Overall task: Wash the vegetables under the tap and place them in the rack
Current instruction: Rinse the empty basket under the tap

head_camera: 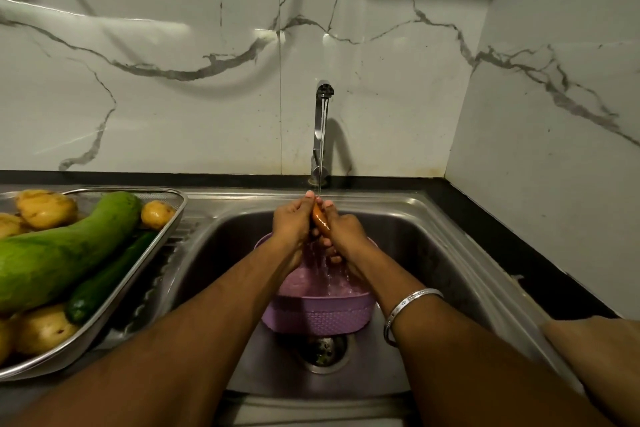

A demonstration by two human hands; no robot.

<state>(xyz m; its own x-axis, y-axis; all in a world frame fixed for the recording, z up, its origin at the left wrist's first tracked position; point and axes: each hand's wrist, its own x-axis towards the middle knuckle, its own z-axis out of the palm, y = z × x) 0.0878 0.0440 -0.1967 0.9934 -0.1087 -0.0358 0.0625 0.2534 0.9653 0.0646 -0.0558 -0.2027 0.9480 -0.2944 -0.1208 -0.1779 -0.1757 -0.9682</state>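
Both grips clasp one carrot: left hand and right hand hold it under the tap stream, over the basket, so runoff drains

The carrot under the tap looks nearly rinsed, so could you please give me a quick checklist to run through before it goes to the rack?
1. Water running from the tap onto the carrot: ok.
2. Carrot held firmly, left hand and right hand both gripping it: ok.
3. Carrot fully clean: cannot tell, the hands cover most of it.
4. Free spot in the metal rack among the gourd, cucumber and potatoes: cannot tell.
5. Purple basket beneath the hands catching the runoff: ok.
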